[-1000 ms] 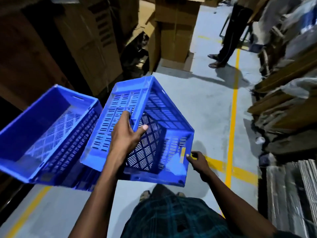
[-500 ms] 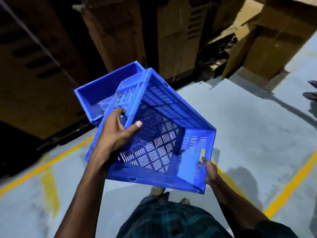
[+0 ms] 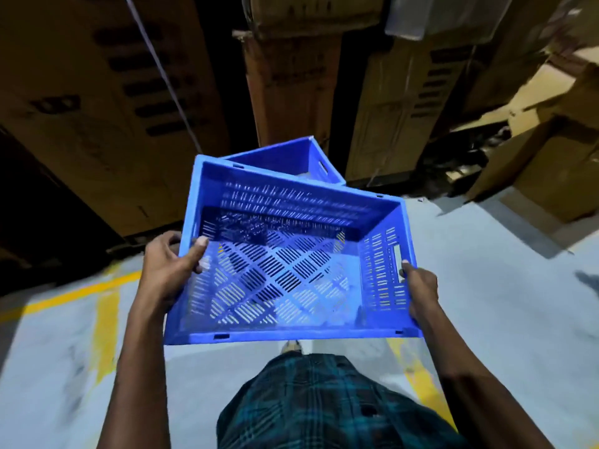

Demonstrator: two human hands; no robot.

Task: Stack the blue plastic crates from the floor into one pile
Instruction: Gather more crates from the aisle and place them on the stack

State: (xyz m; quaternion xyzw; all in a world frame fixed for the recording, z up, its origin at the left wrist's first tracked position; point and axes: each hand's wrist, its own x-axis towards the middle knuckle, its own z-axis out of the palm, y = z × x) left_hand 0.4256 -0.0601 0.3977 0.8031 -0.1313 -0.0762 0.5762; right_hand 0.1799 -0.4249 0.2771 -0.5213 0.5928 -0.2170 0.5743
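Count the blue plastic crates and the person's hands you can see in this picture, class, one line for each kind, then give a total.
Blue plastic crates: 2, the held slotted crate and the crate behind it
Hands: 2, left hand and right hand, both gripping the held crate
Total: 4

Slotted crate point(image 3: 285, 273): smooth, slightly glossy blue plastic. Behind it, boxes point(image 3: 291, 92): matt brown cardboard. Floor point(image 3: 502, 303): smooth grey concrete.
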